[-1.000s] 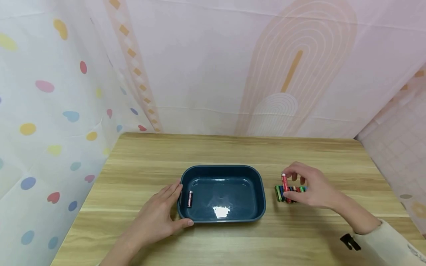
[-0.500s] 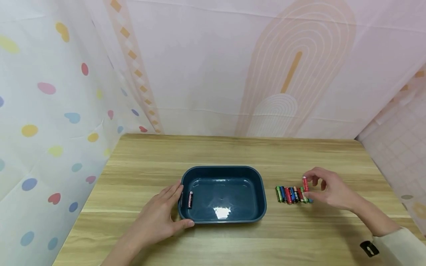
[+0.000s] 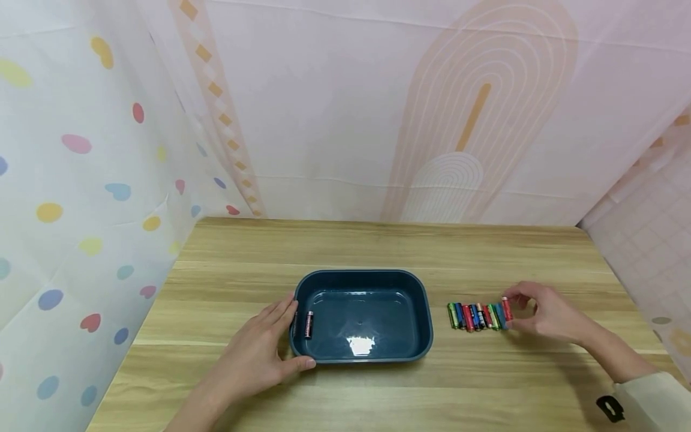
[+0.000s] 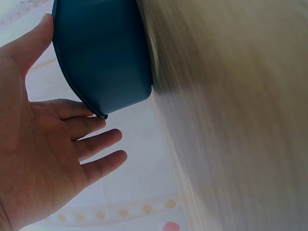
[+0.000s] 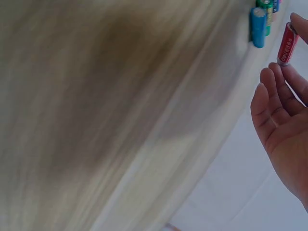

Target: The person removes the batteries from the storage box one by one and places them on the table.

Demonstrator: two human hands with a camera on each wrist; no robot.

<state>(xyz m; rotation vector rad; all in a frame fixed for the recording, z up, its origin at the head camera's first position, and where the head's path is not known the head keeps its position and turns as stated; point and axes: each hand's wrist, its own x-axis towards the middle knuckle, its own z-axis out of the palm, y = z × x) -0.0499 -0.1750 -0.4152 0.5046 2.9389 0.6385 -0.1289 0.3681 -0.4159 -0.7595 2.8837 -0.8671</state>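
Note:
A dark blue plastic bin (image 3: 361,360) stands on the wooden table. My left hand (image 3: 254,351) steadies its left end, thumb at the near corner and fingertips along the rim. The left wrist view shows those fingers spread and fairly straight against the bin's wall (image 4: 103,53). One dark red battery (image 3: 309,324) lies inside the bin, by its left wall. My right hand (image 3: 550,315) pinches a red battery (image 3: 507,309) by its two ends between thumb and fingers. It is at the right end of a row of batteries, beside a blue battery (image 3: 499,316).
The row holds several small batteries in red, green and blue, among them a red one (image 3: 468,318), lying side by side right of the bin. Patterned cloth (image 3: 345,120) hangs behind the table (image 3: 351,243) and along both sides.
My right hand has carried the red battery rightward from over the row's left part and lowered it at the right end. The row now shows uncovered. My left hand stays on the bin.

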